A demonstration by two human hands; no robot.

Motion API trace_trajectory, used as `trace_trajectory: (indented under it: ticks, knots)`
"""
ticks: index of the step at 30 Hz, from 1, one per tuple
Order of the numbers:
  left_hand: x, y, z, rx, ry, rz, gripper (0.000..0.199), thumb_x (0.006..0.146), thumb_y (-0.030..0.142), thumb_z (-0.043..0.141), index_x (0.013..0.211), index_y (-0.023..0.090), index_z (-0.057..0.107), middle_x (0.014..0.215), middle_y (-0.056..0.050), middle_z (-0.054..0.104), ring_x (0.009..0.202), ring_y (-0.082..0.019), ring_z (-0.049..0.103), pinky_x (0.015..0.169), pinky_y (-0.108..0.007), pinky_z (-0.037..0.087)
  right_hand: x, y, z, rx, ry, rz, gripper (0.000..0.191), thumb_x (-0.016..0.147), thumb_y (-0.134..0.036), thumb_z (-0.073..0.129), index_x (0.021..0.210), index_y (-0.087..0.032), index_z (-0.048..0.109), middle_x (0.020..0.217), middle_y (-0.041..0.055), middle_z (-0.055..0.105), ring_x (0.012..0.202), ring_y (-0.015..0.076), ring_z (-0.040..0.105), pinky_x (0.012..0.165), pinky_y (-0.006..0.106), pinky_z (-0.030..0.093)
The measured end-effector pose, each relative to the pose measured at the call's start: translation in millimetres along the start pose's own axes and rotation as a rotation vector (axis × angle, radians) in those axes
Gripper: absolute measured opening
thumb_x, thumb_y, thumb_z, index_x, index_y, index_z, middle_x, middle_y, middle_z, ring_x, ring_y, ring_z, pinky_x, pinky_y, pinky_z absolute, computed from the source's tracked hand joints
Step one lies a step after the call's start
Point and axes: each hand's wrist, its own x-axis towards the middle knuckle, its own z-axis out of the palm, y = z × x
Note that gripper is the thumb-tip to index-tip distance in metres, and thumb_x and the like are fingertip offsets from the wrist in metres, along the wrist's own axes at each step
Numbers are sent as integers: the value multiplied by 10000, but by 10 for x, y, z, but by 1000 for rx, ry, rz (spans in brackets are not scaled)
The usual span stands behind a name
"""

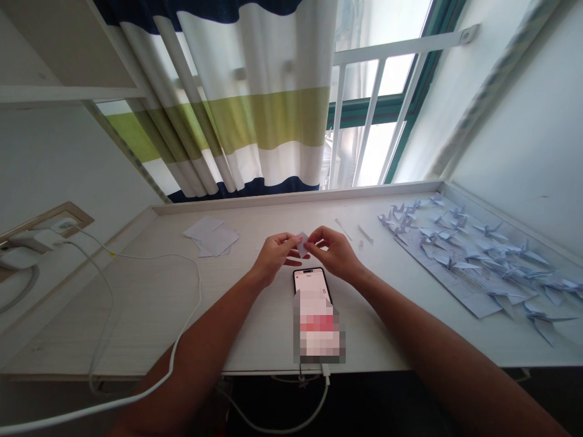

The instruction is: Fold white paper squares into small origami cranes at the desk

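Both hands meet over the middle of the white desk, just beyond the top of a phone (314, 291). Between them is a small folded piece of white paper (302, 245). My left hand (276, 255) pinches its left side between thumb and fingers, the lower fingers stretching out beneath it. My right hand (334, 250) is closed at the paper's right edge, thumb and fingertips on it. The phone lies face up with its screen lit, part of it blurred out.
Paper sheets (212, 235) lie at the left back. Several folded paper cranes (450, 262) cover the right side, some on a printed sheet (483, 305). Paper strips (365, 234) lie right of centre. A white cable (199, 285) crosses my left arm; another plugs into the phone.
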Motion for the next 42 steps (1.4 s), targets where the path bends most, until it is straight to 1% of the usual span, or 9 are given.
trace_trajectory:
  ticks: [3, 7, 10, 16, 22, 26, 30, 35, 42]
  knots:
    - [-8, -1, 1, 41, -3, 10, 415, 778, 553, 758, 843, 153, 671, 821, -102, 754, 806, -255, 746, 642, -342, 597, -1, 9, 19, 52, 19, 9, 253, 857, -438, 716, 854, -200, 631, 805, 45, 714, 719, 193, 693, 673, 349, 598]
    - [7, -21, 10, 87, 21, 51, 303, 803, 444, 742, 876, 153, 703, 835, -99, 754, 813, -247, 736, 656, -347, 602, 3, 51, 28, 53, 45, 35, 236, 851, -373, 715, 992, -190, 667, 832, 54, 731, 752, 199, 702, 709, 358, 590]
    - [22, -46, 21, 154, 56, 119, 266, 803, 409, 732, 881, 154, 730, 833, -86, 752, 779, -223, 722, 634, -318, 594, 12, 77, 21, 33, 48, 52, 188, 854, -346, 697, 945, -182, 707, 863, 70, 745, 786, 206, 695, 732, 365, 581]
    - [28, -87, 25, 159, 30, 213, 393, 804, 509, 734, 962, 149, 737, 835, -90, 758, 772, -217, 718, 579, -288, 583, 29, 102, 9, 165, 40, 72, 196, 841, -355, 707, 875, -163, 695, 828, 70, 728, 739, 188, 668, 697, 345, 567]
    - [70, -118, -1, 125, 39, 243, 377, 787, 495, 757, 884, 131, 761, 768, -75, 747, 696, -179, 689, 570, -270, 570, 29, 122, 16, 216, 8, 98, 252, 823, -412, 729, 833, -166, 674, 777, 52, 699, 707, 181, 655, 637, 328, 563]
    - [69, -94, -18, 84, 34, 230, 401, 737, 439, 818, 984, 129, 759, 737, -66, 754, 663, -176, 689, 612, -300, 589, 19, 114, 28, 236, 0, 123, 271, 812, -428, 744, 832, -167, 677, 769, 52, 700, 677, 177, 656, 599, 319, 554]
    - [36, -32, -11, 4, 21, 197, 367, 711, 396, 846, 946, 129, 755, 712, -61, 749, 702, -198, 715, 653, -326, 609, 23, 90, 20, 298, -5, 84, 222, 820, -385, 743, 880, -173, 714, 745, 38, 705, 674, 166, 654, 640, 323, 552]
    - [21, 3, -5, -99, 20, 169, 288, 695, 334, 857, 889, 142, 765, 775, -57, 764, 730, -184, 725, 694, -319, 619, 31, 61, -25, 395, -37, 72, 169, 812, -341, 744, 884, -189, 758, 789, 37, 735, 727, 171, 671, 713, 345, 566]
    - [-12, 42, 43, -116, 82, 220, 236, 690, 307, 846, 839, 134, 783, 786, -67, 771, 741, -208, 740, 764, -388, 637, 17, 35, -41, 433, -25, 91, 173, 810, -329, 759, 907, -186, 764, 859, 48, 748, 799, 182, 687, 798, 369, 573]
